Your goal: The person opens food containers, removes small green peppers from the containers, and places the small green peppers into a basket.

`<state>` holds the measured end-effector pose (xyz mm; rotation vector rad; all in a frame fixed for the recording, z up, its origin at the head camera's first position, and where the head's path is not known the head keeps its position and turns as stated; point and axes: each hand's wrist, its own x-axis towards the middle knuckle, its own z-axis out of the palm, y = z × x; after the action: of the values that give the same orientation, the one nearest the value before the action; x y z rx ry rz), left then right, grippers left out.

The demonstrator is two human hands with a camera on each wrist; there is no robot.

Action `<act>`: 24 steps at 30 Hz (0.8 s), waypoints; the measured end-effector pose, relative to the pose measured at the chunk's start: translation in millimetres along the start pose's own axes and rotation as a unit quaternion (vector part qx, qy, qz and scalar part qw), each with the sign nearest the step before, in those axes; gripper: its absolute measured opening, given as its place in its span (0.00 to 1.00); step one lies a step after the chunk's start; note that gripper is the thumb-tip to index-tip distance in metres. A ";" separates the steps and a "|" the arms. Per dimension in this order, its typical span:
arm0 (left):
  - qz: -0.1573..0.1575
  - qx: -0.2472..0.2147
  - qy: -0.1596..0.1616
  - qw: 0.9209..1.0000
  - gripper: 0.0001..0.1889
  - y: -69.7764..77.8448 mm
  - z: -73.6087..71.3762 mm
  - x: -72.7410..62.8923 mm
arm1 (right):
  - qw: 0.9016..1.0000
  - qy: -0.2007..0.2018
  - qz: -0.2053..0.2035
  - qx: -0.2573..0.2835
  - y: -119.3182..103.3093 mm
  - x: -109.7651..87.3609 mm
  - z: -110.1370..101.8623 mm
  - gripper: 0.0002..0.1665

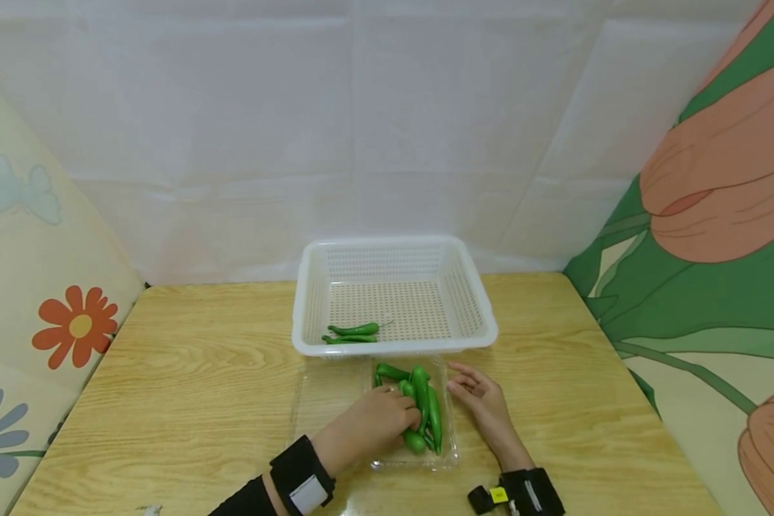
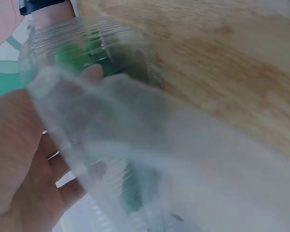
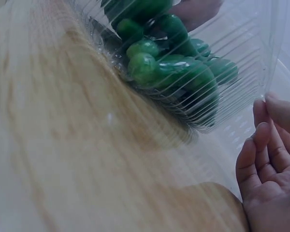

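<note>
A clear plastic box [image 1: 448, 459] with its lid folded open to the left holds several green chili peppers [image 1: 421, 390]. My left hand [image 1: 377, 419] reaches over the lid into the box, its bent fingers down among the peppers. Whether they grip one is hidden in the head view, and plastic blurs them in the left wrist view. On the box's right side, my right hand [image 1: 484, 408] pinches the rim near the far corner between thumb and fingers [image 3: 261, 108]. In the right wrist view the peppers [image 3: 179, 72] show through the ribbed wall.
Just behind the box stands a white perforated basket [image 1: 393, 349] with several green chili peppers [image 1: 355, 331] at its near left. Both sit on a wood-grain table [image 1: 200, 373]. A white sheet [image 1: 361, 129] hangs behind, and patterned panels flank the table.
</note>
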<state>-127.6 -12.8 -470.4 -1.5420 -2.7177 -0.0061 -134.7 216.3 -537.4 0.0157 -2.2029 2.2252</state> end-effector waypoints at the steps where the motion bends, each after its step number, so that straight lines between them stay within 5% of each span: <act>1: 0.000 -0.004 0.000 1.000 0.10 0.1 -0.6 0.2 | 1.000 0.001 0.001 -0.001 -0.1 0.0 0.0 0.24; 24: -0.001 0.038 0.046 0.998 0.15 4.7 -29.3 -2.8 | 1.000 0.002 0.007 -0.003 -0.2 0.2 0.0 0.24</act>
<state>-121.7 -13.1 -441.2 -1.4803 -2.6170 0.0259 -134.9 216.3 -537.2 -0.0040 -2.2162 2.2236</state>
